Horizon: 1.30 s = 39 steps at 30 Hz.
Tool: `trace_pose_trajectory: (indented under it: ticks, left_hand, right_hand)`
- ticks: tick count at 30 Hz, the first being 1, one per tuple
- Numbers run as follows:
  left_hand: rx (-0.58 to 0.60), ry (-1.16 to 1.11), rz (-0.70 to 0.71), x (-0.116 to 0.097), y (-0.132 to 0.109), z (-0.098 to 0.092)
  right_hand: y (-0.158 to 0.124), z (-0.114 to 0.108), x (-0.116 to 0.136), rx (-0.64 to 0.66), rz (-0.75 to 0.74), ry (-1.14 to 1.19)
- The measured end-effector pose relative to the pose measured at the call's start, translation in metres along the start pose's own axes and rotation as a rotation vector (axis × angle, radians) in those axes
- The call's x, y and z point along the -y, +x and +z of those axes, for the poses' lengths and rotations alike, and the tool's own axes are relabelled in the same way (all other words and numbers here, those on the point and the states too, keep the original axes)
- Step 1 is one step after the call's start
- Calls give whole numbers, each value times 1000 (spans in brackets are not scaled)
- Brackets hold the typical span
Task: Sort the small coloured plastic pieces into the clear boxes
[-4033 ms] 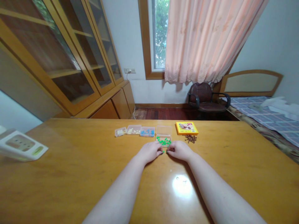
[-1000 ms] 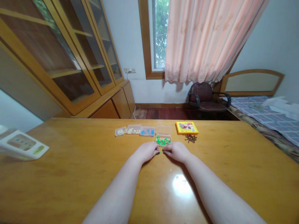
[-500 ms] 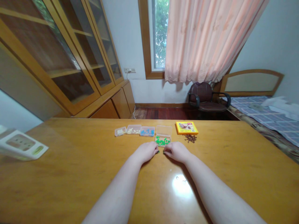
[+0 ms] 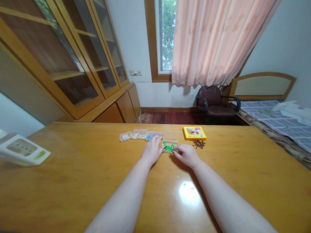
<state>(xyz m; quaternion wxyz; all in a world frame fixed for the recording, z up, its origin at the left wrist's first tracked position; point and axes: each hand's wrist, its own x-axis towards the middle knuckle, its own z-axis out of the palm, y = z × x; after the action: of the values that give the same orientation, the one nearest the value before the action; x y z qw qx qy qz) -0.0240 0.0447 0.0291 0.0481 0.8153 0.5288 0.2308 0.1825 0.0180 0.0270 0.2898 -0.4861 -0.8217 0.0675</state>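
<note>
A small clear plastic box with its lid raised holds several bright green pieces. My left hand is at the box's left side, thumb near its edge. Its fingers stretch forward over part of the neighbouring box of blue pieces. At the front right corner of the green pieces' box is my right hand. Its fingers are drawn together, and I cannot make out whether a piece is between them.
Left of the blue pieces stand a clear box of cream pieces and a smaller clear box. A yellow flat box lies on the right, with brown pieces heaped before it. A white plastic object is at far left.
Both hands have moved from just in front of the green pieces' box up to its sides. The left fingers have extended forward; the right fingertips have reached the box's front corner.
</note>
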Motion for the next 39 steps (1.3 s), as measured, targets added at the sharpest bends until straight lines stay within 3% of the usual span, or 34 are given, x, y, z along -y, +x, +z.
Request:
trace_pose_trajectory:
  ticks: [3,8,13,17,20,24,28,32,37,39]
  left_hand:
    - [51,-68,15,0,-1,2]
    - [53,-155,-20,-5,-4,5]
    - [69,-217,-48,-1,-3,7]
    - [52,-227,-75,2,-2,9]
    - [12,-181,-53,1,-2,14]
    - [43,-201,15,1,-2,20]
    - [44,-242,35,0,-1,24]
    - [27,-270,28,1,-1,26]
    - [33,-265,50,3,-1,28]
    - [48,-259,49,3,-1,28]
  right_hand:
    - [1,2,-6,-143,100,10]
    - [4,6,-14,-54,269,64]
    - [6,5,-20,-248,358,186]
    - [6,14,-26,-319,286,302]
    - [3,23,-30,-256,230,417]
    - [1,28,-29,-150,169,550]
    - [1,25,-25,-164,192,632]
    - [2,19,-23,-196,207,607]
    - [3,10,-21,-158,41,492]
    - [2,7,-21,-177,40,450]
